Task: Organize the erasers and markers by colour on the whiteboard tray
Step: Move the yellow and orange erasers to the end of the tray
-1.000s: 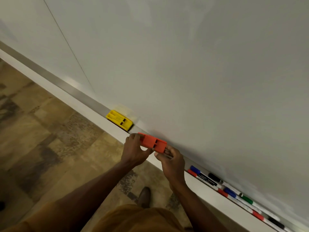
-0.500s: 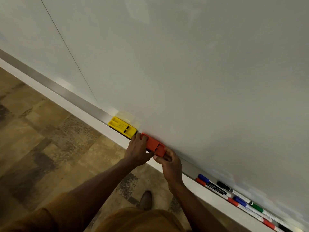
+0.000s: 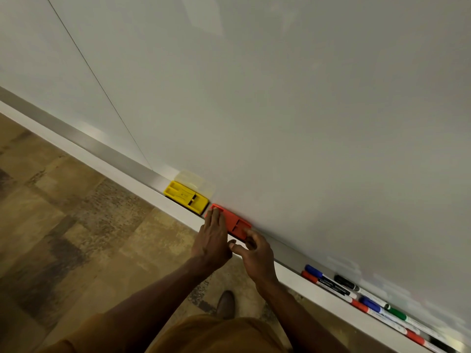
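A red eraser lies in the whiteboard tray, its left end close to a yellow eraser. My left hand rests flat, fingers extended, on the red eraser's left end without gripping it. My right hand is at the eraser's right end, fingers loosely curled and thumb held apart from it. Further right in the tray lie mixed markers: a blue-capped one, a red-capped one, a black one, a green one and several more.
The whiteboard fills the upper view, with a panel seam on the left. A stretch of bare tray separates the red eraser from the markers. Below is a brown tiled floor and my shoe.
The red eraser, held up in both hands a second ago, came down into the tray beside the yellow eraser. Both hands have loosened their grip on it.
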Available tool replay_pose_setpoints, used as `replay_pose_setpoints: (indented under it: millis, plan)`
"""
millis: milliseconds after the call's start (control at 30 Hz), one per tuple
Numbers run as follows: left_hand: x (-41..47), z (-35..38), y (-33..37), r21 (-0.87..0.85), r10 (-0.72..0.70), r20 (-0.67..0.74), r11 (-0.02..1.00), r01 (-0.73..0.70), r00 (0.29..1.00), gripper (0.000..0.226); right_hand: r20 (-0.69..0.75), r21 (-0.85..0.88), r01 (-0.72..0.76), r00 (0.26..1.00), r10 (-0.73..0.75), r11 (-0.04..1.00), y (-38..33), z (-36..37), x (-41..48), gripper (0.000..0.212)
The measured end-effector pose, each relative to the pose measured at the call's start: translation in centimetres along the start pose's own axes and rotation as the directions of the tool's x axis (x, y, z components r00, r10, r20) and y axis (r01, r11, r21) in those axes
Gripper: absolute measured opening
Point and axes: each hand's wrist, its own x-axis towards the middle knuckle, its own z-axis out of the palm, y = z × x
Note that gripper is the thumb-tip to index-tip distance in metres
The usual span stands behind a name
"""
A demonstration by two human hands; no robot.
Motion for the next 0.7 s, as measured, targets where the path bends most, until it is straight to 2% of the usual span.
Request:
replay_pose_setpoints:
  millis: [233, 367, 567, 700]
  plan:
    - [-0.7, -0.4, 0.3, 0.066, -0.016, 0.096, 0.998, 0.01, 0.995, 0.102, 0.011, 0.005, 0.01, 1.0, -0.01, 1.0, 0.5, 0.1, 0.4, 0.049]
    - [-0.5, -1.1, 0.5, 0.075, -0.029, 0.082, 0.997, 0.022, 0.996, 0.096, -0.003, 0.016, 0.03, 1.0, -0.03, 0.999, 1.1, 0.4, 0.7, 0.059]
    - [-0.6, -0.4, -0.3, 0.092, 0.007, 0.076, 0.996, -0.014, 0.997, 0.102, -0.037, -0.021, 0.087, 0.995, -0.088, 0.996, 1.7, 0.7, 0.9, 0.062]
    - [-0.8, 0.0, -0.1, 0.185, 0.06, -0.013, 0.981, -0.057, 0.998, 0.094, -0.083, -0.105, 0.179, 0.979, -0.188, 0.978, 2.3, -0.8, -0.3, 0.06]
